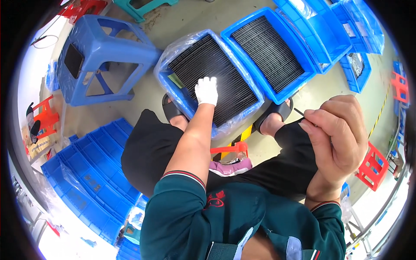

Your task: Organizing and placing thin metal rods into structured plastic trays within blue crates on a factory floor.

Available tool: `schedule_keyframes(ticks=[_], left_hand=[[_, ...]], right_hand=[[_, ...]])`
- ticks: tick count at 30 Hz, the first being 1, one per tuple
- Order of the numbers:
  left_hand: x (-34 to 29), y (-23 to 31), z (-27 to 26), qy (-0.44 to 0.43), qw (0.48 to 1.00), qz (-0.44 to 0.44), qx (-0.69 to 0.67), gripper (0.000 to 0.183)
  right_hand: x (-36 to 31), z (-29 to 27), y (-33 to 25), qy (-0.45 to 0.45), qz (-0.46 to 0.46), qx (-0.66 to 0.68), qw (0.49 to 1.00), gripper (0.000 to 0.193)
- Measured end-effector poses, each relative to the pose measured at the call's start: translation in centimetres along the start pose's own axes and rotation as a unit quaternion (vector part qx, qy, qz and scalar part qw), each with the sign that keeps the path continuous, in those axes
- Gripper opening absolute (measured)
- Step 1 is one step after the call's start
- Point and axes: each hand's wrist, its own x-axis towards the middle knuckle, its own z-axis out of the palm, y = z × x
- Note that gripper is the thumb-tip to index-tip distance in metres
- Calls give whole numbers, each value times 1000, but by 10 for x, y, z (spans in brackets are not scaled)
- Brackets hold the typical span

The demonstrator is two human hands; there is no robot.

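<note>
My left hand (206, 90), in a white glove, rests on or just over the rows of thin black strips (216, 65) in a plastic-lined blue bin (258, 99). Its fingers point away from me, slightly bent and a little apart, with nothing visible in them. My right hand (336, 130) is bare and raised close to the camera at the right. Between its thumb and forefinger pokes out the end of a thin black rod (299, 112); the rest is hidden by the fingers. A yellowish-green piece (176, 80) lies along the lined bin's left side.
Right of the lined bin stands another blue bin (281, 96) full of black strips. More blue bins (318, 32) are stacked beyond. A blue stool (106, 56) carrying a dark flat object (73, 60) stands at left, blue crates (93, 173) lower left, a red stool (373, 167) at right.
</note>
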Motion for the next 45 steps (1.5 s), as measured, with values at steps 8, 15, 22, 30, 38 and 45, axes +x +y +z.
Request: schedule_keyframes(ticks=[8, 15, 22, 30, 38, 45], left_hand=[[-13, 13, 2, 13, 992, 124, 17, 22], [15, 12, -13, 27, 997, 75, 17, 18], [2, 29, -11, 34, 998, 51, 9, 25], [-26, 37, 0, 9, 997, 69, -22, 27], [6, 16, -10, -8, 998, 55, -22, 13], [-14, 18, -17, 166, 951, -232, -117, 29]], right_hand=[[2, 4, -1, -12, -25, -28, 999, 24], [1, 4, -1, -21, -20, -27, 999, 24], [3, 8, -2, -26, -27, -24, 999, 24], [4, 11, -4, -25, -34, -31, 999, 22], [3, 15, -8, -19, -37, -27, 999, 22], [4, 13, -7, -14, -44, -27, 999, 21]])
